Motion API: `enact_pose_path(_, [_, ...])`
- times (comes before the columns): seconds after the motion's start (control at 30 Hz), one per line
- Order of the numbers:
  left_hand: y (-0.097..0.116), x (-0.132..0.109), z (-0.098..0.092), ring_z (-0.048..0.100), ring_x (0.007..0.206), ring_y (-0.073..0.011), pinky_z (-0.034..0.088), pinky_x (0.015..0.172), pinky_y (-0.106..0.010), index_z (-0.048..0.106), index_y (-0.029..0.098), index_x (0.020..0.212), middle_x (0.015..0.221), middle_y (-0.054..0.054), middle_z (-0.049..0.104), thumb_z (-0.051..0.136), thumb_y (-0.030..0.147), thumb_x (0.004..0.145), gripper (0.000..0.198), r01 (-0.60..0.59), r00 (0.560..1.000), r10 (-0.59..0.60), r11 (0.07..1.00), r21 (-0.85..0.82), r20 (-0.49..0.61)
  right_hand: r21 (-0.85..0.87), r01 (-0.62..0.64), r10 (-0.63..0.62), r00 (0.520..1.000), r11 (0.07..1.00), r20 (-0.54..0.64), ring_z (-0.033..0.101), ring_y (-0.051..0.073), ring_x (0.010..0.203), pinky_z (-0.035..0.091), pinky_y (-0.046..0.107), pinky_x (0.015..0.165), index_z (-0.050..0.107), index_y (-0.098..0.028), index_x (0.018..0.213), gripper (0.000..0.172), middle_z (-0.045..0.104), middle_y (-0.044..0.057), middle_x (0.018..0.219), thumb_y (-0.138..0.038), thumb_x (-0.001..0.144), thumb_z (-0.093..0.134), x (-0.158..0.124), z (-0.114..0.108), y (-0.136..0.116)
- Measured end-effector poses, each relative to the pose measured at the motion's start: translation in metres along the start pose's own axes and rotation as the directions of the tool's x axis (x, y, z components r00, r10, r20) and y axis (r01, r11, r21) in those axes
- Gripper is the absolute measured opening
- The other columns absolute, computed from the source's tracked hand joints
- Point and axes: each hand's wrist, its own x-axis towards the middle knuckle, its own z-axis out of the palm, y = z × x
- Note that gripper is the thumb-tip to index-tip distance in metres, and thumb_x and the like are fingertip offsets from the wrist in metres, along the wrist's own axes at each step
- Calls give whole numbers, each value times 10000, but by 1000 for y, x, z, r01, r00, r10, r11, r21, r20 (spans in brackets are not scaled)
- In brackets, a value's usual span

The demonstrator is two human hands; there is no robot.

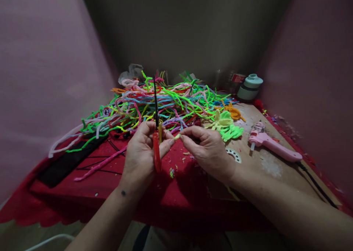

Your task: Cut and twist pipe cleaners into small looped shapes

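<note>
My left hand (pixel 143 149) is closed around a pair of scissors with a red handle (pixel 156 151), its dark blades pointing up and away from me. Between the thumb and finger of that same hand is one end of a short pale yellow pipe cleaner (pixel 177 137). The fingertips of my right hand (pixel 205 148) pinch its other end, so both hands nearly meet over the red cloth. Most of the pipe cleaner is hidden by my fingers. Beyond my right hand lie fuzzy petal shapes, one pale yellow (pixel 219 120) and one bright green (pixel 232 131).
A tangled heap of coloured pipe cleaners (pixel 165 100) spreads across the back. A pink glue gun (pixel 275 146) rests on a brown board (pixel 268 173) at right, near an orange fuzzy piece (pixel 233 112). Behind stands a mint-green bottle (pixel 250 87). Scraps dot the red cloth (pixel 102 186).
</note>
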Motion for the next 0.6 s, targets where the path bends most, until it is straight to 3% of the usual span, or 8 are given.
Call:
enact_pose_path(0.1, [-4, 0, 1, 559, 676, -90, 452, 693, -210, 528, 190, 817, 737, 44, 597, 713, 181, 644, 252, 31, 999, -29, 996, -88, 17, 167, -94, 92, 996, 981, 21, 461, 85, 550, 351, 231, 523, 643, -173, 762, 86, 588, -13, 650, -216, 776, 569, 2, -1, -2])
enact_pose_path(0.2, [-7, 2, -1, 552, 682, -86, 444, 692, -207, 534, 187, 799, 741, 44, 596, 703, 169, 652, 224, 44, 998, -39, 988, -146, 39, 324, -239, 207, 969, 915, 132, 438, 77, 522, 338, 230, 513, 638, -162, 726, 89, 562, -20, 604, -247, 743, 614, 7, -4, -3])
enact_pose_path(0.37, [-4, 3, -3, 554, 692, -106, 442, 713, -233, 551, 176, 738, 739, 22, 596, 676, 153, 669, 145, -10, 1000, 12, 991, -137, 14, 372, -390, 305, 914, 842, 267, 364, 61, 477, 284, 231, 487, 622, -149, 646, 185, 510, -37, 548, -320, 686, 683, 13, -7, 0])
enact_pose_path(0.43, [-2, 2, -3, 554, 705, -112, 441, 731, -241, 553, 174, 729, 742, 15, 593, 670, 146, 671, 134, -24, 1000, 22, 991, -134, -16, 370, -385, 315, 919, 846, 235, 350, 61, 484, 270, 231, 488, 611, -151, 636, 184, 485, -45, 541, -311, 679, 691, 13, -7, 1])
enact_pose_path(0.6, [-5, 2, 0, 529, 678, -96, 433, 713, -228, 557, 169, 705, 720, 19, 587, 671, 156, 677, 118, 21, 1000, -24, 989, -147, -19, 485, -229, 227, 972, 844, 65, 399, 68, 535, 299, 221, 509, 607, -168, 717, 102, 527, -36, 611, -260, 737, 645, 10, -4, 1])
